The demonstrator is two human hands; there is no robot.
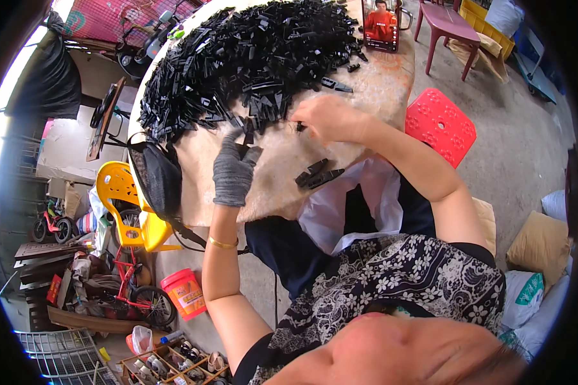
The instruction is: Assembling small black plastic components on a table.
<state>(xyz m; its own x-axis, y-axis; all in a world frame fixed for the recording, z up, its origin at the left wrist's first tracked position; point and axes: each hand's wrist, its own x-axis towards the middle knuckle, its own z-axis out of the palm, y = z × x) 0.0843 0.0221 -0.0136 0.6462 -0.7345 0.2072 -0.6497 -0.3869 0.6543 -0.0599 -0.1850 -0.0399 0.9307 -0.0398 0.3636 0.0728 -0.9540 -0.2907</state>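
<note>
My left hand (pixel 233 172), in a grey knit glove, has its thumb and fingers closed on a narrow black plastic piece (pixel 248 133) at the near edge of a large heap of similar pieces (pixel 237 61). To its right, my bare right hand (pixel 331 119) is slightly blurred, its fingers pinched together over the table. A small dark piece (pixel 300 127) shows at those fingertips; its exact shape is too small to tell. Closer to me, a few long black clip-like pieces (pixel 319 174) lie apart from the heap at the table's edge.
The heap covers much of the pale table (pixel 392 80). A phone (pixel 380 27) stands at the far right. Around the table are a red stool (pixel 440 125), a yellow chair (pixel 119 186) and a pink bucket (pixel 184 294). A black mesh bag (pixel 155 176) hangs at the left edge.
</note>
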